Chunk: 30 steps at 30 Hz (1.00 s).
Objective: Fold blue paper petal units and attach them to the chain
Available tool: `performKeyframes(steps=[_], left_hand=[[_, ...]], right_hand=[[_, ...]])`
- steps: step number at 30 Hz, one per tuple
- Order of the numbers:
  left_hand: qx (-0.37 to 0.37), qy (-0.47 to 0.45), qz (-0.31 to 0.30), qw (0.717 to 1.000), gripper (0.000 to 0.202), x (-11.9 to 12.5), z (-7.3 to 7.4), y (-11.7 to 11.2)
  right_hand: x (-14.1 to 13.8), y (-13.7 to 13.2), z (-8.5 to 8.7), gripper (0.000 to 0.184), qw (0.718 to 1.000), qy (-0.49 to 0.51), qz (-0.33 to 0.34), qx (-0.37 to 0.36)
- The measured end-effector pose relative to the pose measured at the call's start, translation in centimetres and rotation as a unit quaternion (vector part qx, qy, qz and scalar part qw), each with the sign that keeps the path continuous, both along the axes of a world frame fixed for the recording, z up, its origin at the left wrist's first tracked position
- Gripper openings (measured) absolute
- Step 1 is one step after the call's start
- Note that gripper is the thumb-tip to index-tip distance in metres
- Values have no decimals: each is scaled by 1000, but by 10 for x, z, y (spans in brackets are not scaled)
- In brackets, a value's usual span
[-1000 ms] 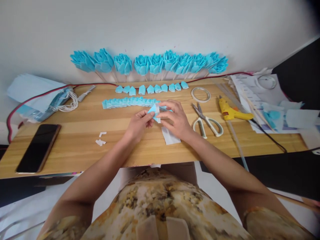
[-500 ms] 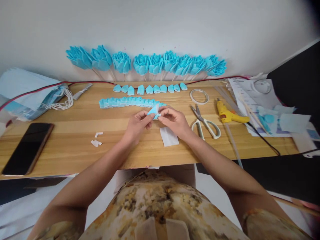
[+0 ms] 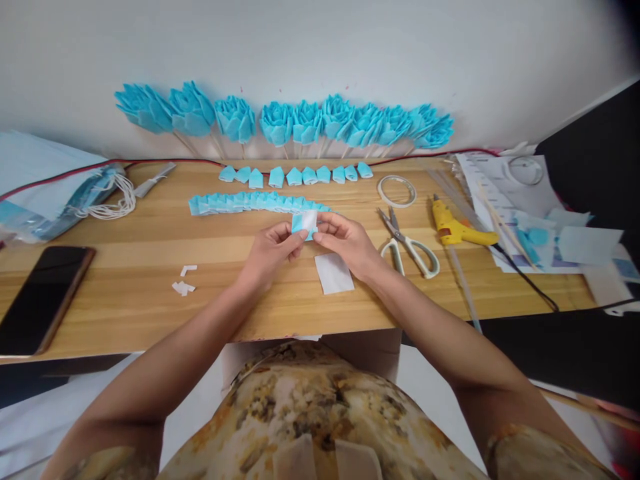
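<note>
both hands (image 3: 270, 251) pinching a blue piece (image 3: 299, 223), white part (image 3: 309, 220) toward upper right, long axis unclear

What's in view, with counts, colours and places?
table: one, brown, centre
held piece: one, blue-white, centre
sheet: one, white, front centre
overlapping pieces: uncountable, blue, middle row
spaced pieces: ten, blue, row behind
flowers: nine or ten, blue, by wall
scissors: one pair, white-handled, right
rings: two, whitish, right
glue gun: one, yellow, right
clear rods: count unclear, colourless, right
papers: several, mostly white, far right
phone: one, black, left
scraps: several, white, front left
cord: one bundle, white, back left
bagged sheets: several, pale blue, back left
cable: one, red-black, back
shirt: one, brown-patterned, bottom
left hand: one, bare, on the piece's left
right hand: one, bare, on its right
</note>
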<state>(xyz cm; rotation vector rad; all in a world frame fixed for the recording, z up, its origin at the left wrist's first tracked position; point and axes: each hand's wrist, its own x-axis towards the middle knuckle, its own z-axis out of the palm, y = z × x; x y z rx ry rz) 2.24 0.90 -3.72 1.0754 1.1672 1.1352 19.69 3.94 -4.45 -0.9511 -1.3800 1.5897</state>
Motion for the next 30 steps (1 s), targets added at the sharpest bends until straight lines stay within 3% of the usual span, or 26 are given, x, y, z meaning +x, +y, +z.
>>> performKeyframes(steps=[10, 15, 19, 23, 28, 30], left_hand=[[-15, 51, -20, 998, 29, -1, 1, 2], [-36, 43, -21, 998, 25, -3, 1, 2], [-43, 77, -49, 995, 24, -2, 4, -1], [-12, 155, -98, 983, 25, 2, 5, -4], [14, 190, -106, 976, 26, 4, 6, -5], [7, 168, -111, 979, 22, 4, 8, -5]], right_hand=[[-1, -3, 1, 31, 999, -35, -13, 17], [7, 1, 3, 23, 998, -14, 46, 34], [16, 4, 6, 33, 997, -21, 45, 53], [14, 2, 10, 36, 984, -103, 34, 140], [10, 0, 13, 6, 942, -159, 15, 296], [12, 1, 13, 8, 932, -161, 17, 324]])
